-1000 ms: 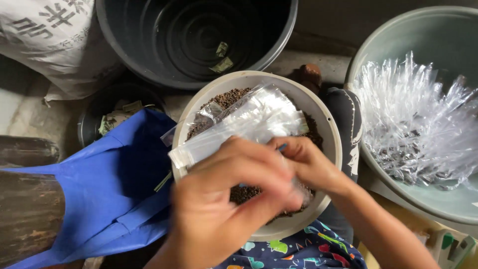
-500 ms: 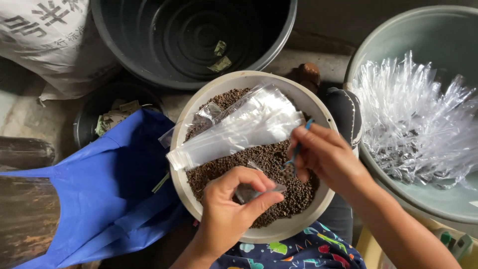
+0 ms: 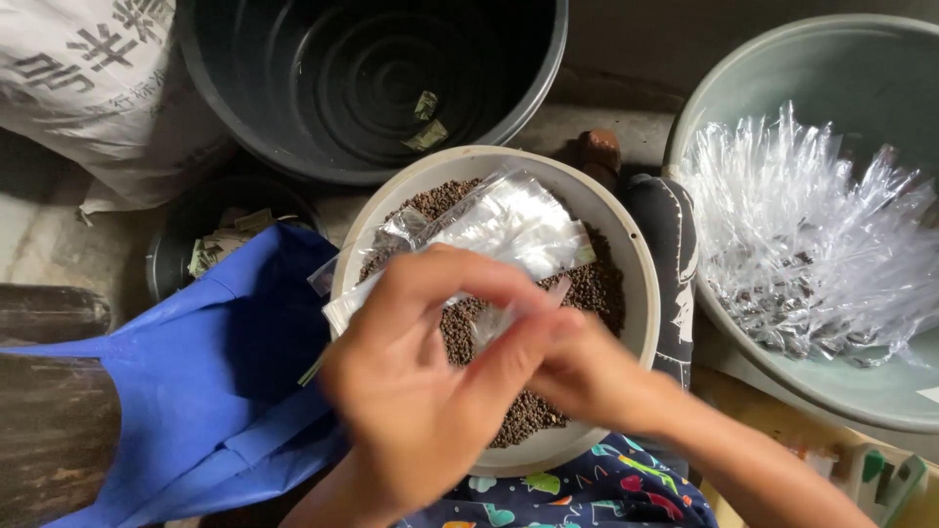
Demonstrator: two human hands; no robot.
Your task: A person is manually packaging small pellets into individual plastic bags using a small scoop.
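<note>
Both hands meet over the bowl [image 3: 641,293], blurred by motion. Left hand [image 3: 421,391] lies uppermost, fingers curled toward the right hand [image 3: 597,376], and between them sits a small clear bag [image 3: 494,323]; the fingertips seem pinched on it, though the blur keeps me from telling just how either hand grips. That bag hangs just above the brown pellets [image 3: 577,288] that fill the bowl.

Judging from this, the main risk is a loose pinch: thin slick plastic could slip out and drop among the pellets, or tip and shed whatever it holds, which I cannot see. A second clear bag [image 3: 509,225] lies flat across the pellets right behind the hands, one end over the left rim; a sweeping wrist could drag it off onto the blue cloth [image 3: 196,391] beside the bowl.

Pellets sit high toward the near side, so a knock on the rim, which appears to rest by the patterned fabric [image 3: 587,489] at the person's lap, could scatter some. Farther out, the tub [image 3: 782,108] of clear bags at right, the black bucket [image 3: 372,88] and the white sack [image 3: 88,88] lie clear of the hands.
</note>
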